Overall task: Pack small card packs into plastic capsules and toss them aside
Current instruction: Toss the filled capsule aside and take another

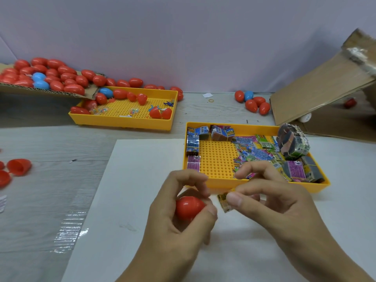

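The left hand [179, 210] covers much of the red capsule half [189, 206], so its open side cannot be seen. The card pack [223, 202] is blurred and partly behind the right hand's [270, 206] thumb; its print is unreadable. At the left edge, red capsule pieces [4, 178] are cut off. Far right, the cardboard box [325, 88] runs out of view, and a red thing [350, 103] under its flap is too blurred to identify.

Small packing/assembly workshop: grey wood-grain counter [50, 143] w/ perforated yellow plastic trays [124, 123] of parts, heaps of red plastic egg capsules [50, 76] on corrugated cardboard sheets [317, 86], plain pale wall [183, 37] behind
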Demonstrator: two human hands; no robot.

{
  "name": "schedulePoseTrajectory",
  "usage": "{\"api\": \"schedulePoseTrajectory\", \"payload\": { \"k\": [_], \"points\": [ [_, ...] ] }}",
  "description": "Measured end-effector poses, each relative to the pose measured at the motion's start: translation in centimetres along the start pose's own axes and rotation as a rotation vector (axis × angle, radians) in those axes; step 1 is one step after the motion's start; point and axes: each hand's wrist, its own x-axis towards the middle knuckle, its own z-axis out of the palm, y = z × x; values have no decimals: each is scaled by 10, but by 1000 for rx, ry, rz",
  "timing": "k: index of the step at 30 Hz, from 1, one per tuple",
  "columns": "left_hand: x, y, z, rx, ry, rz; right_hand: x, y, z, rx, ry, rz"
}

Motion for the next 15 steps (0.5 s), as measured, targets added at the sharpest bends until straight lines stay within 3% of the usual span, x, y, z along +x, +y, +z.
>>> {"api": "schedulePoseTrajectory", "payload": {
  "k": [4,15],
  "points": [
    [3,0,0,-233,-56,-23,0,2,0,6,38,6],
    [2,9,3,-7,60,128,2,3,-1,84,31,72]
  ]
}}
